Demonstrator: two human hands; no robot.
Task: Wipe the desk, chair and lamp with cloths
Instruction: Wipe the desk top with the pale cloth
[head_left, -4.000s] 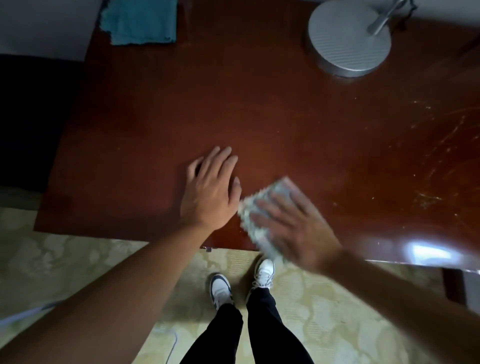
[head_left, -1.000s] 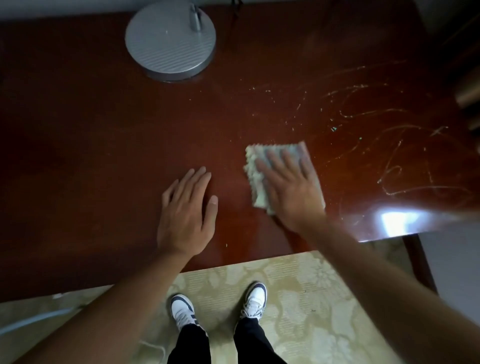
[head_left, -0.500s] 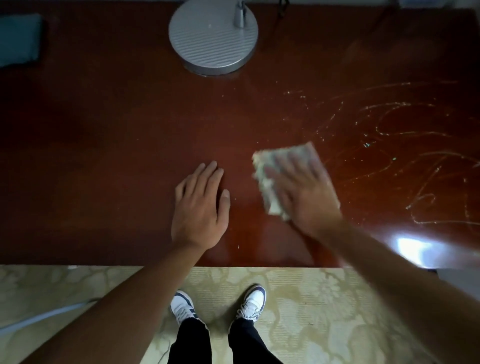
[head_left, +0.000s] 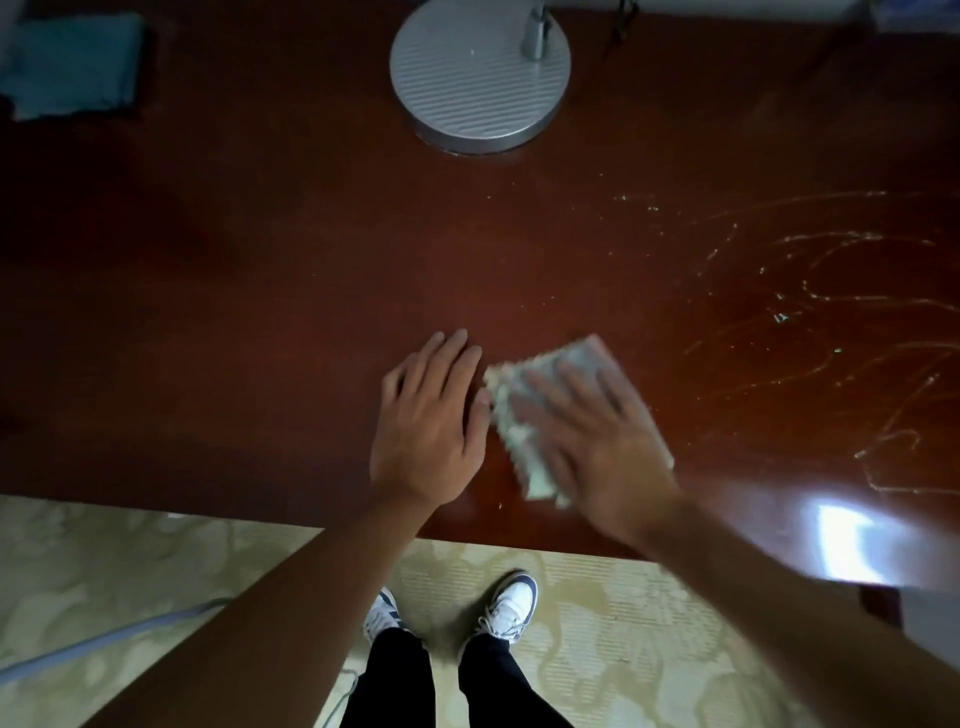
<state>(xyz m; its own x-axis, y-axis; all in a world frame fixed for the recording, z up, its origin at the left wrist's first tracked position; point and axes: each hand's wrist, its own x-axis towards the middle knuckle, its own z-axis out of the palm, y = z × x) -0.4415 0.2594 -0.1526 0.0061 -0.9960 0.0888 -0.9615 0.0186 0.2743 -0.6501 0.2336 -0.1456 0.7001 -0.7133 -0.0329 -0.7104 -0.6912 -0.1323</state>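
The right hand (head_left: 597, 441) lay flat with straight fingers on a pale cloth (head_left: 540, 410), pressing it to the dark red counter (head_left: 260, 312) near the front edge; the hand was blurred. The left hand (head_left: 431, 421) rested palm down on the counter at the cloth's nine o'clock, fingers straight and holding nothing, its thumb just beside the cloth's edge. A round grey lamp base (head_left: 480, 73) stood at twelve o'clock, well apart. A teal cloth (head_left: 72, 65) lay at ten o'clock. Pale streaks (head_left: 831, 312) marked the counter at two o'clock.
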